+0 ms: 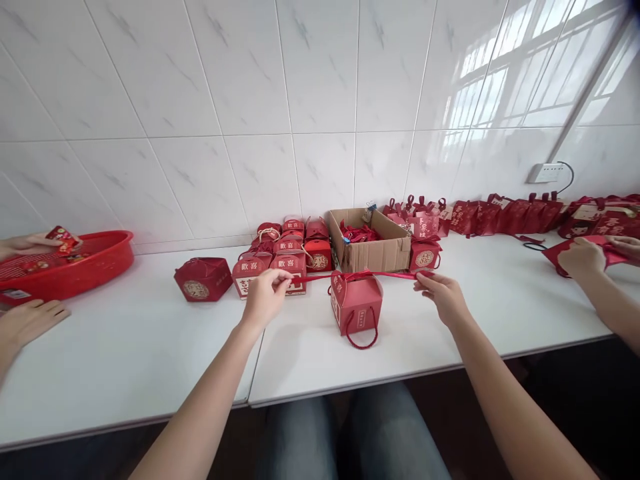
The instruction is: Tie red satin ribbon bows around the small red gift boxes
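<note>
A red gift box (357, 303) with a rope handle hanging down its side stands on the white table before me. Across its top runs a red ribbon (320, 277), stretched out to both sides. My left hand (267, 293) pinches the ribbon's left end, with finished-looking red boxes just behind it. At the right, my right hand (443, 293) grips the other end between thumb and fingers. Whether the ribbon is knotted at the box top is too small to tell.
A cardboard carton (373, 250) of red ribbons stands behind the box. Red boxes (290, 250) cluster left of it; another box (203, 280) sits farther left. A red basket (107, 267) and a co-worker's hands (33, 323) are at far left, another person's hands (583, 259) at right.
</note>
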Available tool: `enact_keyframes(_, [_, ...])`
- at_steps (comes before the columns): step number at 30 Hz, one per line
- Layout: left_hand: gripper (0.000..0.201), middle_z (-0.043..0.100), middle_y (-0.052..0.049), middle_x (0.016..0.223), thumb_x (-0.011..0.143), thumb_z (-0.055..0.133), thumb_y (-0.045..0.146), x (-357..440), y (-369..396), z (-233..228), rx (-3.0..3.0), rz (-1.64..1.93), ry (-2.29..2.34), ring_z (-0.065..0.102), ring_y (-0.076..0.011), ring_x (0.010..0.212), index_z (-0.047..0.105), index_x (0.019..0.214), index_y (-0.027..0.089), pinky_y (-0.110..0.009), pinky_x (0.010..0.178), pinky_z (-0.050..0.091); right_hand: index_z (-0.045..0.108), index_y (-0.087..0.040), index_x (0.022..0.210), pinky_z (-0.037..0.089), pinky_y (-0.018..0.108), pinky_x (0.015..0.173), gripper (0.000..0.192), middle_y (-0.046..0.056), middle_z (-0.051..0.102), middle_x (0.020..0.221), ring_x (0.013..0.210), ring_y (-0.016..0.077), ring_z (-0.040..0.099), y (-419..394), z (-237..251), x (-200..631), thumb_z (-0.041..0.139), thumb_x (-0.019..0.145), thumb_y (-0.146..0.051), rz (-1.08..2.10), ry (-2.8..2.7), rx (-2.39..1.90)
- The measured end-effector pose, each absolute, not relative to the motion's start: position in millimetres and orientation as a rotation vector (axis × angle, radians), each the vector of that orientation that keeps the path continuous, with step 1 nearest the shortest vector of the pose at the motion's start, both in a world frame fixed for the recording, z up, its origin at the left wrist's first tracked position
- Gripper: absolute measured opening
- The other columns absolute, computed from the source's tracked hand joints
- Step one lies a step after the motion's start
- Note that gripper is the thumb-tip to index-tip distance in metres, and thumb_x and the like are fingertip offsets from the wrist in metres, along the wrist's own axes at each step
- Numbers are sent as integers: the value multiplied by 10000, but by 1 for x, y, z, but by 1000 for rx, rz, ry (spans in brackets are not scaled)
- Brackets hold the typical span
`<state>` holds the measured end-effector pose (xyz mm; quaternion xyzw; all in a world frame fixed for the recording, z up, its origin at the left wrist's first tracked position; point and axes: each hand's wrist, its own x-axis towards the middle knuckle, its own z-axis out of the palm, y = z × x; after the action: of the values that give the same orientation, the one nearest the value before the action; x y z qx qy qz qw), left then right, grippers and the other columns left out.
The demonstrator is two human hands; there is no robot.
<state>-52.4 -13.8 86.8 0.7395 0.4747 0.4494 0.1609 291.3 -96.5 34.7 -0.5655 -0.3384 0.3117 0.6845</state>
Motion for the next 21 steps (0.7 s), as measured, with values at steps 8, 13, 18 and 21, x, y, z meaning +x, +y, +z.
enact_keyframes(8, [79,649,-49,804,777,549,174,-40,-25,41,1880,1225,1370,616,-192,752,616,819,172,-345,749,508,566,-197,731,522,336,699,274,97,702,827,865,264,686,-110,14,267,703,641,-416,873,-680,-1100])
enact_keyframes(13, [213,624,-39,899,896,553,319,-6,-37,40,1787,1184,1284,603,-135,756,599,947,117,-310,686,524,503,-208,795,523,346,774,259,95,713,907,960,258,675,-96,34,235,572,720,-446,895,-732,-930])
enact_keyframes(18, [284,588,-63,962,947,397,340,29,-52,52,1801,1336,1204,565,-172,949,562,822,146,-347,869,467,429,-226,780,528,316,781,187,57,716,919,957,217,669,-84,48,211,554,744,-360,891,-721,-864])
enact_keyframes(21, [152,553,-79,1102,842,545,302,42,-53,57,1828,1382,1174,520,-194,1085,535,914,168,-321,949,409,430,-222,766,540,306,756,108,50,716,890,906,197,675,-80,51,204,486,772,-314,906,-682,-859])
